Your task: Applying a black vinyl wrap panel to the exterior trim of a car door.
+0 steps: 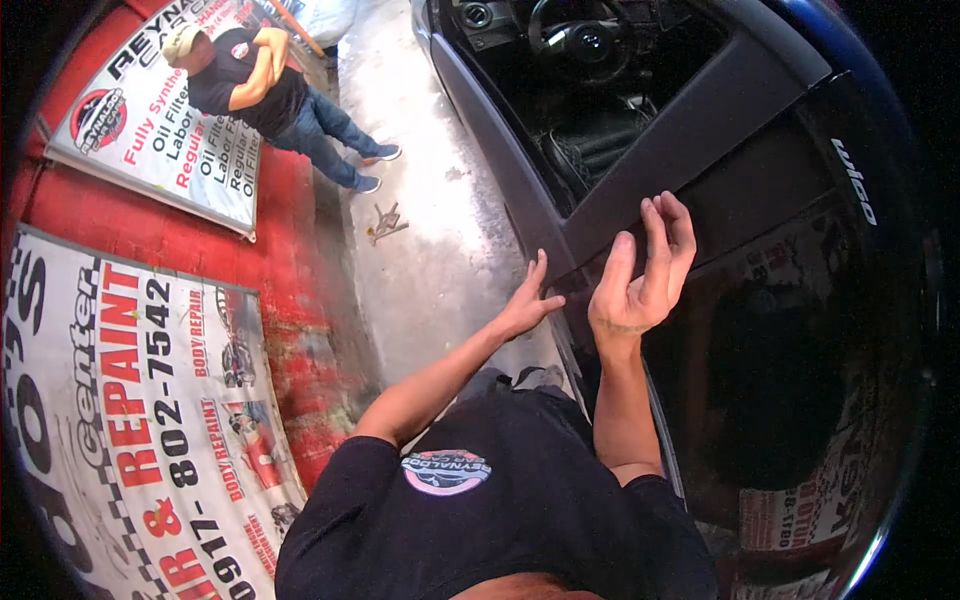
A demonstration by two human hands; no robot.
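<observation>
My left hand (530,303) is stretched out beside the dark car's side, fingers extended and thumb apart, with nothing in it. I cannot tell whether its fingertips touch the car's dark body panel (590,245). Further right, my right hand (645,285) is raised in front of the glossy black part of the car (765,300), its fingers loosely bent and the thumb apart. It holds nothing. Through the car's window opening a steering wheel (580,42) and a dark seat (600,140) show.
A person in a cap and dark shirt (265,95) stands at the far left with arms folded. A small metal stand (387,222) is on the concrete floor (430,190). Printed banners (200,190) hang on the red wall (150,235) to the left.
</observation>
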